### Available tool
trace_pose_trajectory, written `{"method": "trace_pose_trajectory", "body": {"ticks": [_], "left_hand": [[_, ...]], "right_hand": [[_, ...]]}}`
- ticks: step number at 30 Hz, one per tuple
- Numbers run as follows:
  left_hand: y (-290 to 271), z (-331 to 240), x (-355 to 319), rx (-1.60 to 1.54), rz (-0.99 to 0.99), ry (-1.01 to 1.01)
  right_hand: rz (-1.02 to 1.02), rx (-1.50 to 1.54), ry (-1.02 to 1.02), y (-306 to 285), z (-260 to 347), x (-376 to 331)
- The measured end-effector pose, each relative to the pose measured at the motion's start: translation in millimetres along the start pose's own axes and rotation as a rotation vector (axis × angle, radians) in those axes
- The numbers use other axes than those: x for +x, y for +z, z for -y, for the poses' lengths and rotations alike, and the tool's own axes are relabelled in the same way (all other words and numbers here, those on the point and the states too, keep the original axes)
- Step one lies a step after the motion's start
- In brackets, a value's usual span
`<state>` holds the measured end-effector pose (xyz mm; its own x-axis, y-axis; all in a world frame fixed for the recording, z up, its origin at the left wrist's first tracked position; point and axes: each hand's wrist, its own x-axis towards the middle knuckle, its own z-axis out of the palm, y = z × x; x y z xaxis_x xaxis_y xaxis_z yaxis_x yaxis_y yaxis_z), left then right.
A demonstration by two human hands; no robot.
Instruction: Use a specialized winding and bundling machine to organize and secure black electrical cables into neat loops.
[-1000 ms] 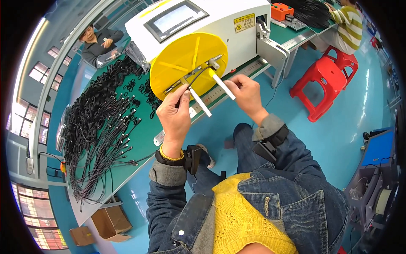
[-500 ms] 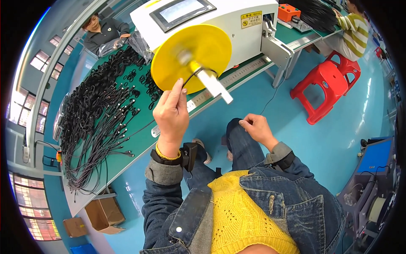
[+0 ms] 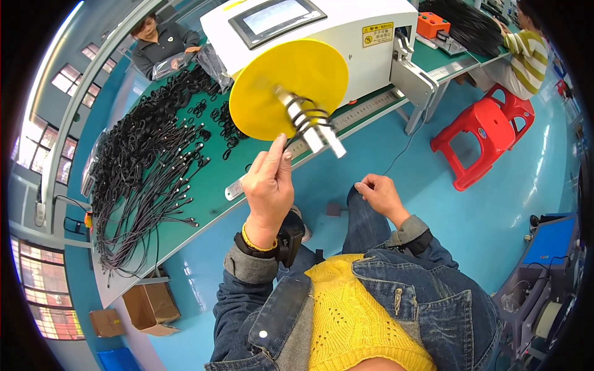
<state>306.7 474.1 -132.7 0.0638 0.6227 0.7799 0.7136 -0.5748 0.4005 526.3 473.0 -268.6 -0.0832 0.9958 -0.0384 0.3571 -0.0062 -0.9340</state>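
Note:
A black cable (image 3: 303,117) is coiled in several loops around the pale winding prongs (image 3: 334,143) of a white machine (image 3: 346,55). Behind the prongs sits a round yellow disc (image 3: 260,86), and the hub is smeared by motion. My left hand (image 3: 269,182) is just below the disc, its fingers closed on the cable's end part beside the coil. Near my knee, my right hand (image 3: 380,196) hangs with thumb and fingers pressed together; whether anything is between them cannot be made out.
Piled black cables (image 3: 142,161) cover the left of the green table (image 3: 213,176). A ruler strip (image 3: 371,105) runs along its front edge. Red stools (image 3: 476,139) stand at the right. One person (image 3: 164,43) works across the table, another (image 3: 526,49) at far right. Cardboard boxes (image 3: 148,306) lie below.
The cable has gone from about one turn to several loops around the prongs. The trailing cable length below my left hand is no longer visible. The view has shifted slightly.

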Motion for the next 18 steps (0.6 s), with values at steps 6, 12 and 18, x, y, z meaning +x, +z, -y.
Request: {"method": "trace_pose_trajectory", "body": {"ticks": [6,12,18], "left_hand": [[16,13,-2,-0.094,-0.009,-0.079],[25,-22,31,0.02,-0.035,0.196],[37,-38,51,0.248,0.059,0.309]], "right_hand": [[0.003,0.023,0.017,4,1,18],[-0.072,0.083,-0.2,-18,44,25],[-0.127,0.237,-0.455,-36,116,46]]}}
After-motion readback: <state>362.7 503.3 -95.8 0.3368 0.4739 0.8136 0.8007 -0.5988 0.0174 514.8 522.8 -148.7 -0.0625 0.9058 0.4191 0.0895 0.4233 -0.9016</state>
